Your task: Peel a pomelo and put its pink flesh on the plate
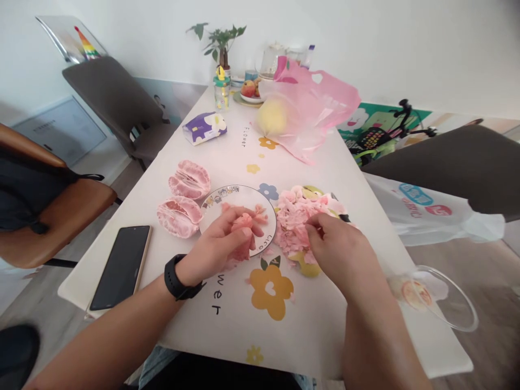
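Note:
My left hand (221, 244), with a black watch on the wrist, is closed round a pink pomelo segment (242, 225) over the near edge of a round white plate (227, 197). My right hand (339, 249) rests on a heap of pink and yellow pomelo peel (296, 214), its fingertips pinched at the heap; what they pinch is hidden. Two peeled pomelo chunks (189, 179) (179, 216) lie left of the plate.
A black phone (122, 265) lies near the table's left front corner. A tissue pack (204, 128), a pink bag (312, 105) holding a yellow pomelo (272, 117), a fruit plate (249, 89) and a potted plant (221, 46) stand further back. Chairs flank the table.

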The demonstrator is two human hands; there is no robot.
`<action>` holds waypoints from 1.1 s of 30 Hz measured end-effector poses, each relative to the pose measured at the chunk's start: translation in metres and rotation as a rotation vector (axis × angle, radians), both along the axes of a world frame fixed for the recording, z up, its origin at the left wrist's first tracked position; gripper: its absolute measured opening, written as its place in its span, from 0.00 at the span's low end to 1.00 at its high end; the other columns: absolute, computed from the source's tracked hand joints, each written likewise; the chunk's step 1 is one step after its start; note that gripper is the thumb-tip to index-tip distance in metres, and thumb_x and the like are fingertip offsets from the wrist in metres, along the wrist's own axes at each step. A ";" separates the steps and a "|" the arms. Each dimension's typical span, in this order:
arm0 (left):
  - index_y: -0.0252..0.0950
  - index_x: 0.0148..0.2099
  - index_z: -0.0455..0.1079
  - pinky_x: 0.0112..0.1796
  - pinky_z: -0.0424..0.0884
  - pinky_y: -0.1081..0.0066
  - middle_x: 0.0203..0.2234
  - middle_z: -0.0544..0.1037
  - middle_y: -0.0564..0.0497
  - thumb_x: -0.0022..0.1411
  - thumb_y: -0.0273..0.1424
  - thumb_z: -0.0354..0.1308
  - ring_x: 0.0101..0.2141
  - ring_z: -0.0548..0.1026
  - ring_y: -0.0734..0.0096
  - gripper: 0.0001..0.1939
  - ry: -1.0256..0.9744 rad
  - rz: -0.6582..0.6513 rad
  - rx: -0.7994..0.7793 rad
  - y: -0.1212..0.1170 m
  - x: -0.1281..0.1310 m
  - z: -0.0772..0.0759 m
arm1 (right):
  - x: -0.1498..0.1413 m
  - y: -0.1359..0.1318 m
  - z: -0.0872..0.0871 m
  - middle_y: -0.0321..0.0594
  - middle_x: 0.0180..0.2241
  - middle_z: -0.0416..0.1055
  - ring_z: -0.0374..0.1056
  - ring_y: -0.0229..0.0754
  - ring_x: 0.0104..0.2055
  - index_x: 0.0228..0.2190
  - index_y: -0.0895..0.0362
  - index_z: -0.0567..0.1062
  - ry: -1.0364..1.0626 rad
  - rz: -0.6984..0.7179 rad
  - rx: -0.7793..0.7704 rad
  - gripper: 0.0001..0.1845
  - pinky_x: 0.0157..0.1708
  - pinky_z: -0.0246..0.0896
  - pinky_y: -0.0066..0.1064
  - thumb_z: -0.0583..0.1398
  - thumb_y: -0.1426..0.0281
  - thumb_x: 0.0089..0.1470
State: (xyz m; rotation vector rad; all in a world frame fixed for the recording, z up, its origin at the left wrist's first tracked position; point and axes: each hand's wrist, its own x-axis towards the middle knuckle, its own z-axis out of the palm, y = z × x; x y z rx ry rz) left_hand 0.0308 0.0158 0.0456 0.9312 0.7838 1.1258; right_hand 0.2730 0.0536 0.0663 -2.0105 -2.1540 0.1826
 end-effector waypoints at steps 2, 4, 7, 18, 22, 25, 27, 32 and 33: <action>0.37 0.50 0.70 0.32 0.74 0.69 0.41 0.79 0.45 0.66 0.37 0.65 0.34 0.76 0.68 0.14 -0.011 -0.001 -0.013 0.000 -0.002 -0.001 | -0.001 0.001 0.000 0.45 0.36 0.79 0.74 0.50 0.38 0.29 0.54 0.75 0.013 0.029 0.000 0.12 0.34 0.60 0.35 0.55 0.69 0.63; 0.37 0.50 0.69 0.32 0.75 0.68 0.42 0.80 0.44 0.66 0.37 0.64 0.34 0.77 0.67 0.14 -0.051 -0.012 -0.036 0.000 -0.003 -0.001 | -0.001 0.001 0.000 0.47 0.38 0.80 0.75 0.51 0.40 0.36 0.56 0.77 0.045 -0.007 0.011 0.11 0.34 0.61 0.36 0.54 0.70 0.63; 0.35 0.48 0.70 0.30 0.75 0.68 0.42 0.81 0.42 0.67 0.37 0.63 0.34 0.78 0.65 0.12 -0.125 -0.016 -0.066 0.002 -0.005 -0.001 | -0.001 0.001 0.000 0.49 0.39 0.81 0.77 0.53 0.39 0.51 0.59 0.74 0.080 -0.085 -0.018 0.18 0.32 0.62 0.37 0.53 0.71 0.62; 0.33 0.41 0.72 0.26 0.76 0.70 0.36 0.77 0.46 0.65 0.35 0.63 0.30 0.77 0.68 0.10 -0.289 0.069 -0.181 0.009 -0.008 0.004 | 0.011 0.002 0.000 0.46 0.44 0.83 0.79 0.53 0.43 0.54 0.55 0.77 0.159 -0.071 0.029 0.23 0.40 0.70 0.40 0.54 0.74 0.59; 0.33 0.41 0.72 0.26 0.76 0.70 0.34 0.76 0.47 0.64 0.35 0.63 0.29 0.77 0.69 0.10 -0.311 0.071 -0.214 0.009 -0.008 0.006 | 0.011 0.007 -0.002 0.47 0.42 0.82 0.78 0.54 0.43 0.37 0.54 0.81 0.092 -0.060 -0.008 0.14 0.39 0.69 0.39 0.55 0.72 0.60; 0.33 0.40 0.72 0.27 0.76 0.70 0.34 0.76 0.47 0.65 0.35 0.62 0.29 0.76 0.69 0.09 -0.315 0.059 -0.212 0.008 -0.008 0.007 | 0.011 0.009 -0.006 0.48 0.42 0.82 0.78 0.55 0.42 0.49 0.54 0.79 0.084 -0.084 0.030 0.18 0.40 0.70 0.43 0.56 0.70 0.60; 0.33 0.41 0.72 0.26 0.75 0.71 0.33 0.76 0.47 0.65 0.34 0.62 0.29 0.76 0.69 0.09 -0.320 0.050 -0.202 0.008 -0.009 0.007 | 0.013 0.010 -0.011 0.50 0.48 0.81 0.78 0.56 0.43 0.61 0.55 0.71 0.100 -0.102 0.098 0.27 0.43 0.70 0.46 0.57 0.68 0.60; 0.33 0.43 0.73 0.27 0.76 0.71 0.34 0.76 0.47 0.67 0.35 0.61 0.30 0.76 0.69 0.09 -0.327 0.016 -0.170 0.006 -0.009 0.006 | 0.019 0.014 -0.021 0.58 0.57 0.74 0.75 0.60 0.51 0.58 0.60 0.73 0.123 -0.100 0.235 0.27 0.52 0.68 0.54 0.59 0.65 0.58; 0.33 0.43 0.73 0.27 0.76 0.71 0.34 0.76 0.47 0.67 0.35 0.61 0.30 0.77 0.69 0.09 -0.324 0.001 -0.162 0.006 -0.009 0.005 | 0.019 0.014 -0.021 0.58 0.57 0.74 0.73 0.62 0.54 0.56 0.60 0.74 0.123 -0.093 0.279 0.25 0.54 0.66 0.55 0.60 0.64 0.59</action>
